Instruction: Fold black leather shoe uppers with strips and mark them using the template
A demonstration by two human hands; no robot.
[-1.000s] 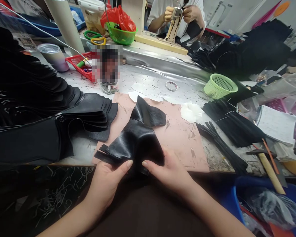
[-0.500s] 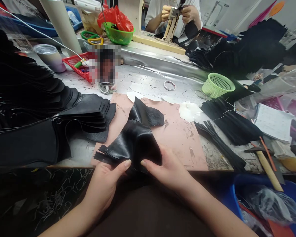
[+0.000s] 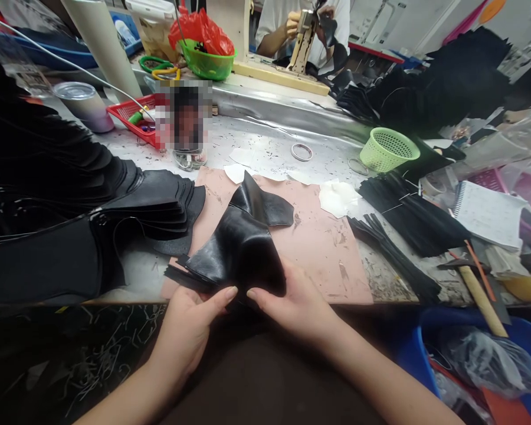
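Note:
A glossy black leather piece (image 3: pixel 234 248) with a seam across it lies partly on the pink board (image 3: pixel 323 254), its near end at the table's front edge. My left hand (image 3: pixel 194 313) is closed on the near left edge, thumb on top and fingers hidden beneath. My right hand (image 3: pixel 292 301) grips the near right edge the same way, the two thumb tips close together. Dark strips with notched ends (image 3: pixel 183 274) stick out from under the leather by my left hand.
Stacked black leather pieces (image 3: pixel 159 198) fill the left. Toward the right are a light green basket (image 3: pixel 388 150), black strips (image 3: pixel 389 254), a hammer (image 3: pixel 482 301) and a notebook (image 3: pixel 489 215). A tape roll (image 3: pixel 301 152) lies behind the board. Across the table a person (image 3: pixel 287 29) works at a machine (image 3: pixel 303 44).
Both hands keep hold of the leather piece; my right thumb has shifted slightly left, nearer the left one. The whole view has moved a little. The person opposite has moved a dark piece.

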